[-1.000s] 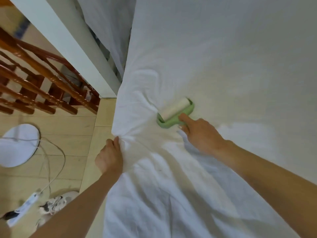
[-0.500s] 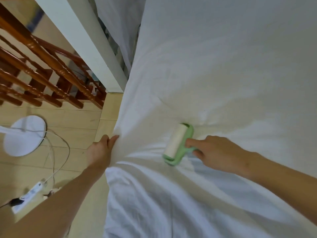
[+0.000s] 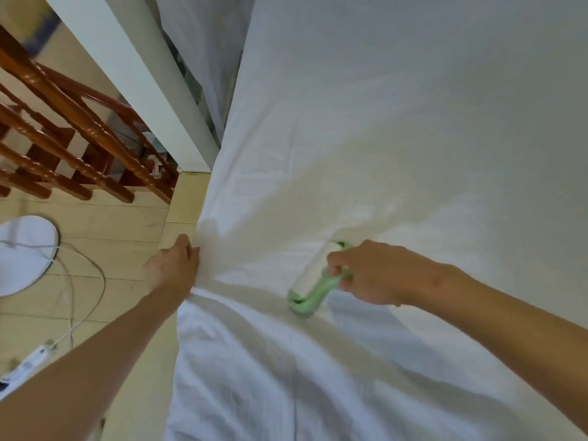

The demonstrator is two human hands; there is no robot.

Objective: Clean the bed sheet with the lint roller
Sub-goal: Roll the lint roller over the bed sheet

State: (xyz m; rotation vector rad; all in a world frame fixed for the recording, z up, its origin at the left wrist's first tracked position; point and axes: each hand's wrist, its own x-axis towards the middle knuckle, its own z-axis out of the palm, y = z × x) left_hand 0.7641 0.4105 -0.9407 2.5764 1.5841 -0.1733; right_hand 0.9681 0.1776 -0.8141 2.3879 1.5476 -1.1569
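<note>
A white bed sheet (image 3: 397, 138) covers the bed and fills the right and lower part of the view, with creases fanning out near its left edge. My right hand (image 3: 372, 272) grips the handle of a green lint roller (image 3: 310, 283), whose white roll lies on the sheet. At the bed's left edge my left hand (image 3: 173, 265) pinches the sheet and holds it taut, with folds running from its fingers towards the roller.
Left of the bed is a light wooden floor (image 3: 105, 256). A round white fan base (image 3: 22, 253) with a cable stands on it, and a white power strip (image 3: 28, 361) lies nearer me. A brown wooden stair railing (image 3: 70, 144) and a white post (image 3: 140, 87) stand behind.
My right hand has drawn the lint roller down the sheet towards me and turned it more lengthwise. My left hand has kept its hold on the sheet's edge.
</note>
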